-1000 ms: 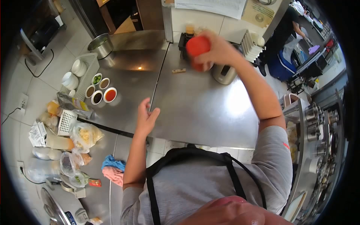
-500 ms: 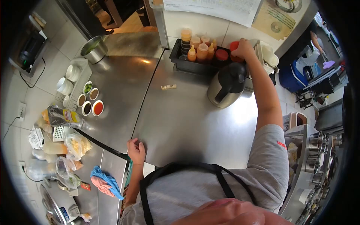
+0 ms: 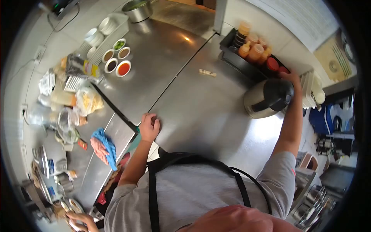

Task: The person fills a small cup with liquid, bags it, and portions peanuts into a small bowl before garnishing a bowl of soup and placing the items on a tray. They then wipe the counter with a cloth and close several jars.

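My right hand (image 3: 292,78) reaches into the right end of a black bin (image 3: 241,63), its fingers around a red-lidded container (image 3: 283,70), partly hidden by the hand. Orange squeeze bottles (image 3: 255,53) and a second red lid (image 3: 272,64) stand in the same bin. A steel thermal jug (image 3: 257,103) with a black top stands just in front of it. My left hand (image 3: 150,127) rests on the near edge of the steel counter (image 3: 193,108), fingers loosely curled, with nothing visible in them. A small wrapped packet (image 3: 207,72) lies on the counter.
Several small sauce bowls (image 3: 123,69) sit at the left, beside a white basket (image 3: 116,34) of cups and a steel pot (image 3: 137,11). Bagged food (image 3: 89,101) and a blue cloth (image 3: 105,147) lie on the left counter. Another person's hand (image 3: 79,219) shows at the bottom left.
The view has turned and shifted, so the counter items appear elsewhere in the frame. My right hand is lower around the red-lidded container. Another person's hand has come into view at the bottom left.
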The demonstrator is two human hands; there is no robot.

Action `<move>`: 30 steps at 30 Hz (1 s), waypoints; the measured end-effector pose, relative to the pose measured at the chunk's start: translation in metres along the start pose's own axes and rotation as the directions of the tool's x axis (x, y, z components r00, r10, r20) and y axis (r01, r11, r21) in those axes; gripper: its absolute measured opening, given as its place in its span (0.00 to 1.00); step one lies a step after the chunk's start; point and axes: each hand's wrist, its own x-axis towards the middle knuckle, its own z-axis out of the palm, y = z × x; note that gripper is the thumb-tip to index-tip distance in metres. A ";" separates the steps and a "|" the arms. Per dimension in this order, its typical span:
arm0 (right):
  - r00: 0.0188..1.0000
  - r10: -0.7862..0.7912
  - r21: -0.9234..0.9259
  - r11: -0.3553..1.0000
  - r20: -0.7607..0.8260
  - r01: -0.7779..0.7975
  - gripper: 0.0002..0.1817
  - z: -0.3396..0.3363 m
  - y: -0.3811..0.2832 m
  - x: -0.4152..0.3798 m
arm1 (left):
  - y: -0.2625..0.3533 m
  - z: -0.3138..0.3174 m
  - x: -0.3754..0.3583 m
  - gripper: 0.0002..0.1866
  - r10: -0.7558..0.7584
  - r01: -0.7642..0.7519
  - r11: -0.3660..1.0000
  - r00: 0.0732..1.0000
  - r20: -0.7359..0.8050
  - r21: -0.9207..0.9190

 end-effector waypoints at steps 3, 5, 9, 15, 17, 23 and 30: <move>0.987 0.022 0.026 0.999 -0.158 -0.018 0.30 -0.076 -0.015 -0.008 | 0.000 -0.001 -0.002 0.10 0.001 -0.001 1.000 1.000 0.006 -0.007; 0.976 -0.015 0.374 0.922 -0.217 0.097 0.24 -0.146 -0.085 -0.058 | -0.002 0.000 -0.001 0.10 0.032 -0.032 0.999 0.999 -0.003 -0.018; 0.946 -0.225 0.756 0.569 -0.235 0.323 0.17 -0.167 -0.220 -0.145 | -0.004 0.000 -0.001 0.11 0.106 -0.106 0.994 0.994 -0.035 -0.007; 0.772 -0.549 0.073 0.827 0.319 0.558 0.25 0.076 -0.296 -0.127 | -0.010 -0.016 -0.021 0.09 -0.003 -0.012 0.960 0.999 -0.053 -0.281; 0.856 -0.433 -0.053 0.884 0.284 0.465 0.28 0.111 -0.302 -0.147 | -0.015 -0.026 -0.046 0.10 -0.002 -0.013 0.955 0.999 -0.050 -0.298; 0.880 -0.468 -0.134 0.870 0.078 0.474 0.15 0.147 -0.300 -0.171 | -0.092 -0.061 -0.148 0.26 -0.229 0.220 0.920 0.973 -0.013 0.323; 0.912 -0.246 0.842 0.514 0.329 -0.165 0.13 0.095 -0.313 -0.236 | -0.207 -0.104 -0.194 0.24 -0.625 0.515 0.674 0.780 0.037 0.530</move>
